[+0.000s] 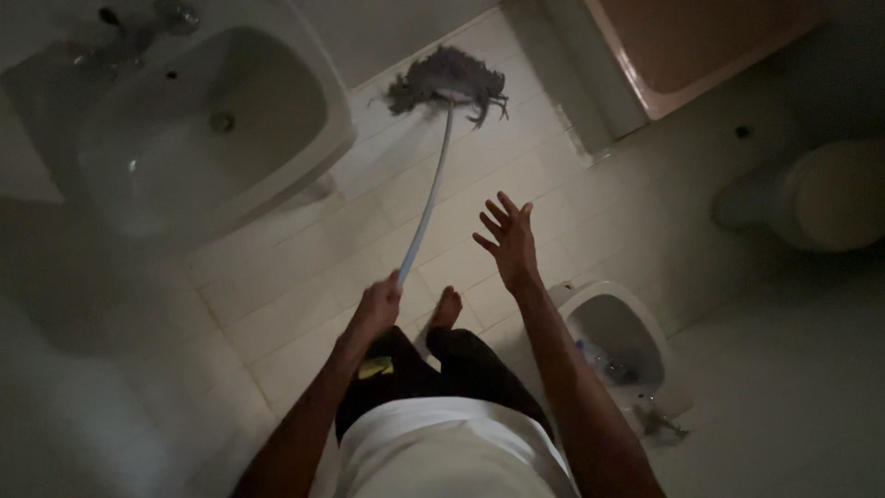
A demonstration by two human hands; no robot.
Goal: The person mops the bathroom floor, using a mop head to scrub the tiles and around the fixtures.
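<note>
- A dim bathroom seen from above; a person stands barefoot on a pale tiled floor.
- The left hand is closed around a mop pole; its grey stringy head rests on the tiles, between the sink and the pink tub.
- The right hand hangs free, fingers spread, holding nothing.
- A bidet sits just beside the right arm.
- Judged step: mid-stroke, mopping. A next stroke would likely call for a two-handed grip.

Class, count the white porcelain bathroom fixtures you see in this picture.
3: a washbasin at upper left, a toilet at the right edge, and a bidet at lower right beside the person. Others may lie outside the view.
</note>
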